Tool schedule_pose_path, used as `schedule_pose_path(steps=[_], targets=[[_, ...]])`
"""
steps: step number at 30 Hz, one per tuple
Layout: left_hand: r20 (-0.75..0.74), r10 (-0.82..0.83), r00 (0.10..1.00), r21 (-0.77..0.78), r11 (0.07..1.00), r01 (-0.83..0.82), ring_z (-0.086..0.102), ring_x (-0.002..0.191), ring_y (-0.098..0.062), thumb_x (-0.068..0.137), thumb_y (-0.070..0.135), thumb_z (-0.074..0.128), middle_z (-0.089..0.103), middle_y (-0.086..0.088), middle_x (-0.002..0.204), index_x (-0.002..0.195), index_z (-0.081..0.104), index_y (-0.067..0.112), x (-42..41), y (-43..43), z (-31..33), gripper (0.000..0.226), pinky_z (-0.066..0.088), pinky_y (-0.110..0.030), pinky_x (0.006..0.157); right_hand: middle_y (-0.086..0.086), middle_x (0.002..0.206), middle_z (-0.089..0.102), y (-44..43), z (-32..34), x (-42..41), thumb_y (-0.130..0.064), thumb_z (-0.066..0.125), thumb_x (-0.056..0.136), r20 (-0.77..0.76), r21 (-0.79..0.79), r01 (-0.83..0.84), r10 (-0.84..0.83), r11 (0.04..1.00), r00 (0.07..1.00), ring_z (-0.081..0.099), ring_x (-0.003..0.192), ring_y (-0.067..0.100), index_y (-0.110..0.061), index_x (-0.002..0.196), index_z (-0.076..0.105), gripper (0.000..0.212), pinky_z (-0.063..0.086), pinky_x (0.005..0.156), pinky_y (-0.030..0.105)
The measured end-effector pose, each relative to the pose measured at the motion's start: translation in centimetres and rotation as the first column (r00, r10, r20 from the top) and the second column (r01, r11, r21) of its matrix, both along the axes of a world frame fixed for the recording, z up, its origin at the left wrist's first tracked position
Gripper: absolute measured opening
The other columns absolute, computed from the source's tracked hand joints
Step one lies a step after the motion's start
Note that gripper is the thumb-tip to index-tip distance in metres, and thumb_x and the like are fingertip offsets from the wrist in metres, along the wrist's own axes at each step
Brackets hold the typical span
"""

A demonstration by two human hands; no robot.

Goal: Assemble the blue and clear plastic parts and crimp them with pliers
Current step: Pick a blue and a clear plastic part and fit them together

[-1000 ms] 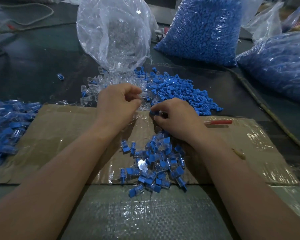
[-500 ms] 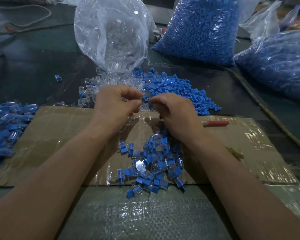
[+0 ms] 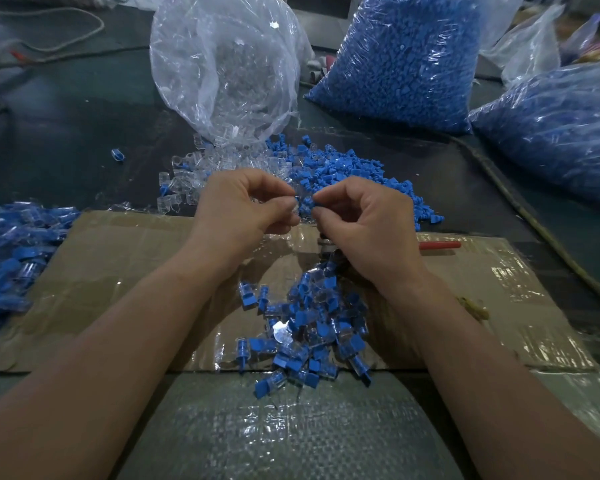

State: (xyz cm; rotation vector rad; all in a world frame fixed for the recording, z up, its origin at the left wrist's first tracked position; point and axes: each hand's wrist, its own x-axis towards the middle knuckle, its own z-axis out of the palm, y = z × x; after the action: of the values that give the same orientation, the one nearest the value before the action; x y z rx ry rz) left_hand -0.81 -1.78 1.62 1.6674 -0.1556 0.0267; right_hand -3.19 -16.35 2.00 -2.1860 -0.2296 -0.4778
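- I see my left hand [image 3: 243, 209] raised over the far edge of the cardboard [image 3: 136, 258], fingers curled, pinching a clear part [image 3: 298, 199] that is hard to make out.
- My right hand [image 3: 368, 220] pinches a blue part [image 3: 315, 202] between thumb and forefinger, just beside the clear one.
- Under my wrists, a heap of joined blue-and-clear pieces [image 3: 309, 323] lies on the cardboard.
- Loose blue parts [image 3: 354, 171] and loose clear parts [image 3: 194, 181] are spread on the bench [image 3: 66, 116] beyond my hands.
- A red handle [image 3: 439, 244] shows to the right of my right hand; I cannot tell if it is the pliers.
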Motion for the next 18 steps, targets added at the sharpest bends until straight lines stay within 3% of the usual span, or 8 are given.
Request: schedule_pose_path(steps=[5, 14, 18], targets=[[0.041, -0.058, 0.997, 0.030, 0.998, 0.057, 0.067, 0.061, -0.007, 0.076, -0.005, 0.067, 0.065, -0.004, 0.076, 0.079, 0.065, 0.015, -0.35, -0.37, 0.17, 0.020, 0.051, -0.011, 0.058, -0.012, 0.072, 0.063, 0.09, 0.00, -0.04, -0.007, 0.069, 0.078, -0.025, 0.016, -0.014, 0.015, 1.000, 1.000, 0.064, 0.067, 0.005, -0.011, 0.086, 0.068, 0.008, 0.054, 0.064, 0.018], [0.115, -0.081, 0.990, 0.112, 0.991, 0.069, 0.068, 0.061, -0.009, 0.070, -0.002, 0.073, 0.069, 0.005, 0.065, 0.075, 0.067, 0.024, -0.60, -0.57, 0.17, 0.027, 0.053, -0.016, 0.061, -0.007, 0.073, 0.065, -0.20, 0.04, -0.02, -0.012, 0.072, 0.077, -0.051, -0.003, 0.006, -0.006, 1.000, 0.999, 0.064, 0.067, 0.007, -0.013, 0.085, 0.068, 0.009, 0.054, 0.064, 0.022], [0.041, -0.079, 0.996, 0.008, 0.997, 0.078, 0.068, 0.060, -0.009, 0.072, -0.004, 0.071, 0.068, 0.000, 0.070, 0.076, 0.068, 0.018, -0.54, -0.48, 0.32, 0.022, 0.052, -0.014, 0.058, -0.011, 0.076, 0.063, -0.13, 0.13, -0.21, -0.015, 0.072, 0.076, -0.032, 0.004, -0.056, 0.056, 0.998, 0.998, 0.064, 0.072, 0.004, -0.011, 0.090, 0.068, 0.015, 0.053, 0.070, 0.018]])
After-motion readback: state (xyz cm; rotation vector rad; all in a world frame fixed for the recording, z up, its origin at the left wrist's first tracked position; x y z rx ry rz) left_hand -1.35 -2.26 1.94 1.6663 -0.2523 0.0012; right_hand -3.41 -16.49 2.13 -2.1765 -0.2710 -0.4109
